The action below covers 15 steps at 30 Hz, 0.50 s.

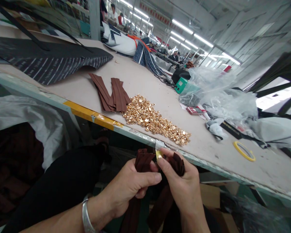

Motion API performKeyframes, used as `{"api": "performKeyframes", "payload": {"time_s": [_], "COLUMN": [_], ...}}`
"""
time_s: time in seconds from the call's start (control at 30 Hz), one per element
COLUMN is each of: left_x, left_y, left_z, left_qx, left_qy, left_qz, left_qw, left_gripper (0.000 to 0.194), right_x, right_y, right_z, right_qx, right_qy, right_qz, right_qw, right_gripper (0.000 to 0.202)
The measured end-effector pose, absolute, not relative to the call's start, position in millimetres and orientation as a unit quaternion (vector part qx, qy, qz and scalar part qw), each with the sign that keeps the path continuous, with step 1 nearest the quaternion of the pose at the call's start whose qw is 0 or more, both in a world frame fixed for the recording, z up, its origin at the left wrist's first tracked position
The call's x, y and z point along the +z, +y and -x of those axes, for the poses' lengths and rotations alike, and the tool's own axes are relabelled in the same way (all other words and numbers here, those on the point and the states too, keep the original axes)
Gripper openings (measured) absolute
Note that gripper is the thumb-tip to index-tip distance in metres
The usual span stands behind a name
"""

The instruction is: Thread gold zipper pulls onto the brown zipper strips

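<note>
Below the table edge, my left hand [133, 179] is closed around a stack of brown fabric strips [144, 160], their ends upward and lengths hanging below. My right hand [181, 181] is closed too, with a folded brown strip [178, 164] curled in its fingers. By the right thumb and forefinger tips shows a small yellow patch [158, 154]; I cannot tell whether it is held or on the table edge. Just beyond my hands, a pile of small shiny gold metal pieces [150, 118] lies on the table, touching more brown strips [118, 95].
The table [208, 155] has a taped front edge [92, 117]. Dark striped sheet material [63, 64] lies at left. Rightward are a green box [181, 85], clear plastic bags [220, 90] and a yellow tape roll [244, 151]. White cloth [36, 113] hangs at lower left. People are far behind.
</note>
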<state>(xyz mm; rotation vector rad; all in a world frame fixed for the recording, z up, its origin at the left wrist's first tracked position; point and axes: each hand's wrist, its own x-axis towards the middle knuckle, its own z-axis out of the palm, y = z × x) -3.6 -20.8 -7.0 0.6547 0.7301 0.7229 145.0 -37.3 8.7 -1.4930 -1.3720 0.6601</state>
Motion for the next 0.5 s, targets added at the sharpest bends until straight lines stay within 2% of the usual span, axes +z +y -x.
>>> {"api": "performKeyframes", "payload": {"time_s": [0.17,0.27,0.43,0.5], "left_x": [-5.3,-5.0,-10.5,-12.3], "left_y": [-24.0,-26.9,-28.4,-26.8], "left_z": [5.5,4.2,-1.5,-3.0], "left_qx": [0.325,0.337,0.381,0.385], "left_qy": [0.267,0.203,0.291,0.339], "left_qz": [-0.339,-0.329,-0.3,-0.279], "left_qw": [0.842,0.859,0.825,0.812], "left_gripper": [0.021,0.031,0.052,0.052], "right_x": [5.9,10.9,12.7,9.4], "right_y": [-46.5,-51.7,-53.5,-54.1], "right_z": [-148.3,-141.3,-136.1,-139.0], "right_qx": [0.38,0.411,0.457,0.47], "right_qy": [-0.489,-0.501,-0.469,-0.436], "right_qz": [0.606,0.569,0.525,0.537], "right_qw": [0.5,0.507,0.544,0.548], "right_gripper": [0.025,0.012,0.015,0.018]}}
